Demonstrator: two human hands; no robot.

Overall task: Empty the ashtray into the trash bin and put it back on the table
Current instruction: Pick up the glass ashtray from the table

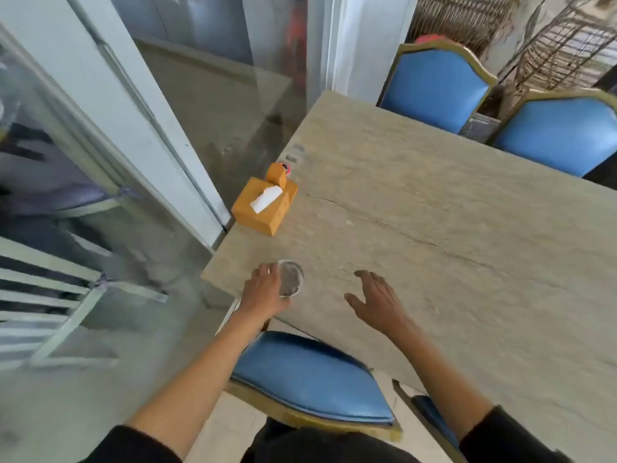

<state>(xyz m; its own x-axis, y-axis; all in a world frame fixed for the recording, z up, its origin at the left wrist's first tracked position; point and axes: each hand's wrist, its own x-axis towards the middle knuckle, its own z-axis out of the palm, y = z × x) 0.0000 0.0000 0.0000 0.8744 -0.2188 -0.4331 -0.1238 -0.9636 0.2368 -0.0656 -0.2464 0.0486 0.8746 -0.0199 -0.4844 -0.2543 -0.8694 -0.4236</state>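
A small round clear glass ashtray (291, 278) with dark ash inside sits near the front left corner of the beige stone table (434, 208). My left hand (265, 290) wraps around the ashtray's left side, fingers curled on its rim. My right hand (375, 300) hovers just above the tabletop to the right of the ashtray, fingers spread, holding nothing. No trash bin is in view.
An orange tissue box (265, 204) stands at the table's left edge, with a small orange item (277, 173) behind it. A blue chair (310, 375) is tucked in below me; two more blue chairs (434, 88) stand at the far side. Glass panels run along the left.
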